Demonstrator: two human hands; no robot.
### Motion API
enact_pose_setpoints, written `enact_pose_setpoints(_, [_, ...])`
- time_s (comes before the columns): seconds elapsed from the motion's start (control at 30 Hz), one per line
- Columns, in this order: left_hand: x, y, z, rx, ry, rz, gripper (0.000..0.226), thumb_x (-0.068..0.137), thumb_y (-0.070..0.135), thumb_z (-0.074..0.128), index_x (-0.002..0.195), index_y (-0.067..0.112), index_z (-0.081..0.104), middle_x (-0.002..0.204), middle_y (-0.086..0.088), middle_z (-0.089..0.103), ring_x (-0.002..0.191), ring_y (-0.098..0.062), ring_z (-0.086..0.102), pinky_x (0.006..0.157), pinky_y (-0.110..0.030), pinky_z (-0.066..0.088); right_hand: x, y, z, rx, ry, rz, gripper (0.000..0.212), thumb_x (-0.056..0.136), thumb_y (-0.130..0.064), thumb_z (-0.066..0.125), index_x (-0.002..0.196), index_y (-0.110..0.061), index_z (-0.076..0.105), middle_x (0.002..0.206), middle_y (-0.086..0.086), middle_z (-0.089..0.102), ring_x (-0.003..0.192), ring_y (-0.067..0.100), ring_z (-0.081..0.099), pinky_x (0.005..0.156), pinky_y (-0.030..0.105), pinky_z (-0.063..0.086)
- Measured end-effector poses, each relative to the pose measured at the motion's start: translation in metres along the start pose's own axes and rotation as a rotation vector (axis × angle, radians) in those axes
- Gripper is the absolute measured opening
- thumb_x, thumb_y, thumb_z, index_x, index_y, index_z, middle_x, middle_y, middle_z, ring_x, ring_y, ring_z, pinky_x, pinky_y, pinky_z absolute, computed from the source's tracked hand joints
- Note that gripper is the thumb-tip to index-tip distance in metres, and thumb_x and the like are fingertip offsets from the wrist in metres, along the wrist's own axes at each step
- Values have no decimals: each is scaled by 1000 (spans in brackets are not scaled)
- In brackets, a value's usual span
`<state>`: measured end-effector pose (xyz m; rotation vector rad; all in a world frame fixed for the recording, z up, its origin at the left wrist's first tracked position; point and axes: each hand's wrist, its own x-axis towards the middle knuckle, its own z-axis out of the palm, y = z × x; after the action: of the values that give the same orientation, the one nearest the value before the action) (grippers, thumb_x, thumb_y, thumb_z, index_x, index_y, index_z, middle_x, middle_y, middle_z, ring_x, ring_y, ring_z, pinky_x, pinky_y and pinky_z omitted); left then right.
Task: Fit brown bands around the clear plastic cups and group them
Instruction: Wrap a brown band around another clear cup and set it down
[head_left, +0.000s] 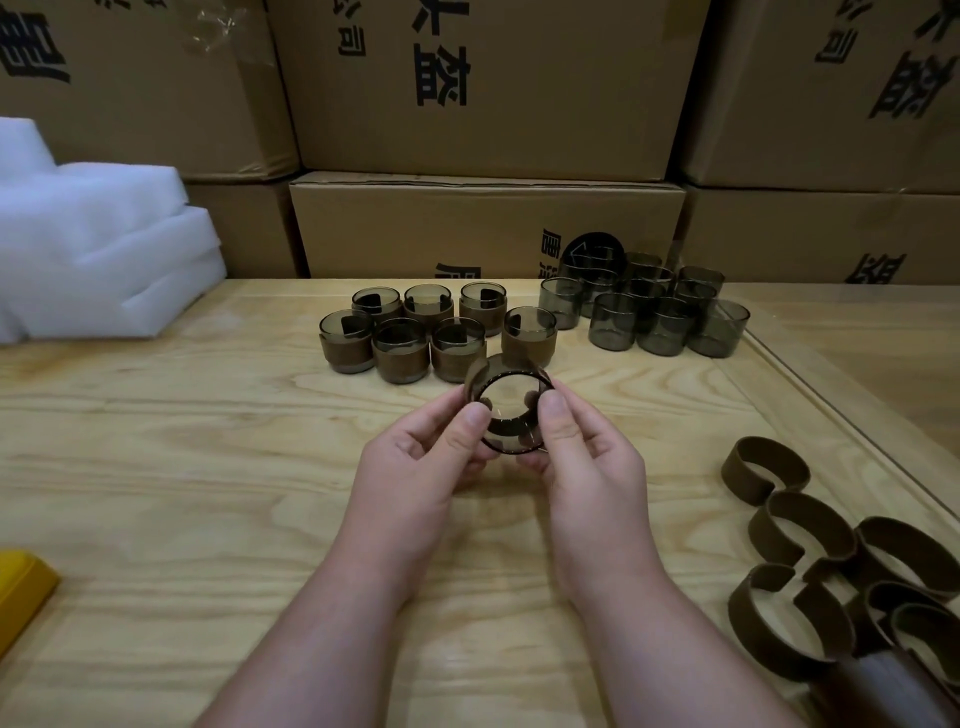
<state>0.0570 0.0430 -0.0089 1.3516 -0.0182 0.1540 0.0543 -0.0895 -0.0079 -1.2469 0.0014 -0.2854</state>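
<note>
Left hand (421, 457) and right hand (582, 457) gripping 1 cup (511, 415), band (475, 379) partly on; 7 banded cups (431, 332) behind.

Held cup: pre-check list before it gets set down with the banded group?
1. Both hands on the held cup: ok, left hand and right hand pinch it from either side.
2. Brown band wrapped around it: ok, though how fully it is seated cannot tell.
3. Free spot beside the banded cups: ok, bare table in front of them.
4. Bare cups kept apart from the banded group: ok, separate cluster to the right.
5. Spare bands within reach for the next cup: ok, loose pile at right.
</note>
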Motion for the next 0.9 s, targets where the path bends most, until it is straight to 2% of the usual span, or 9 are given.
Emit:
enact_pose_setpoints(0.17, [1, -2, 2, 32, 30, 12, 57, 80, 56, 70, 120, 16, 74, 101, -9, 79, 86, -22, 72, 90, -43, 59, 2, -1, 1, 70, -18, 89, 58, 84, -49, 76, 125, -8, 71, 111, 6, 78, 104, 22, 72, 82, 31, 53])
enact_pose_setpoints(0.23, [0, -2, 3, 63, 39, 36, 53, 82, 59, 71, 115, 18, 76, 99, -6, 80, 87, -23, 74, 87, -39, 60, 3, -1, 2, 64, 0, 80, 54, 80, -45, 73, 121, -10, 72, 106, 3, 80, 95, 12, 73, 77, 23, 54])
enact_pose_setpoints(0.3, [-2, -2, 4, 111, 45, 64, 47, 84, 57, 64, 110, 21, 78, 95, -2, 80, 87, -19, 75, 79, -27, 60, 3, 1, 2, 0, 8, 48, 31, 88, -36, 73, 113, -18, 75, 101, -5, 80, 85, 1, 72, 74, 16, 55])
enact_pose_setpoints(0.37, [-4, -1, 5, 183, 37, 88, 42, 89, 54, 57, 106, 23, 79, 93, 3, 81, 89, -14, 76, 77, -22, 57, 3, 4, 2, -76, 14, 29, 8, 95, -30, 70, 102, -30, 74, 98, -14, 80, 88, -2, 73, 78, 17, 57])
enact_pose_setpoints(0.5, [-4, 0, 7, 327, 51, 104, 34, 106, 39, 49, 111, 23, 78, 101, 10, 80, 102, -7, 73, 94, -31, 54, 2, 6, 5, -199, 50, 8, 17, 100, -29, 67, 89, -42, 71, 103, -17, 78, 102, 0, 72, 95, 28, 55])
enact_pose_setpoints(0.6, [-4, 0, 9, 421, 99, 135, 36, 107, 36, 45, 116, 22, 77, 104, 13, 78, 104, -3, 70, 97, -26, 53, 0, 5, 9, -256, 73, 3, 10, 100, -32, 66, 103, -38, 73, 115, -9, 74, 110, 3, 68, 104, 34, 53])
enact_pose_setpoints(0.73, [-5, -1, 8, 547, 163, 196, 33, 107, 32, 46, 111, 21, 77, 79, 23, 70, 81, 10, 63, 68, -3, 39, -4, 4, 11, -394, 106, -37, 28, 101, -31, 62, 126, -23, 72, 117, -8, 71, 111, 5, 66, 105, 32, 51])
enact_pose_setpoints(0.8, [-7, -1, 9, 596, 177, 212, 32, 107, 33, 47, 118, 28, 76, 89, 19, 73, 89, 5, 66, 71, -2, 41, -5, 2, 11, -450, 119, -58, 29, 102, -30, 60, 127, -23, 72, 116, -8, 71, 110, 5, 65, 103, 29, 51])
enact_pose_setpoints(0.9, [-7, -1, 10, 611, 183, 233, 30, 106, 35, 49, 125, 36, 72, 104, 16, 75, 98, -3, 70, 87, -18, 52, -5, 0, 10, -489, 132, -79, 29, 102, -29, 59, 128, -23, 72, 116, -7, 72, 110, 6, 65, 102, 27, 50])
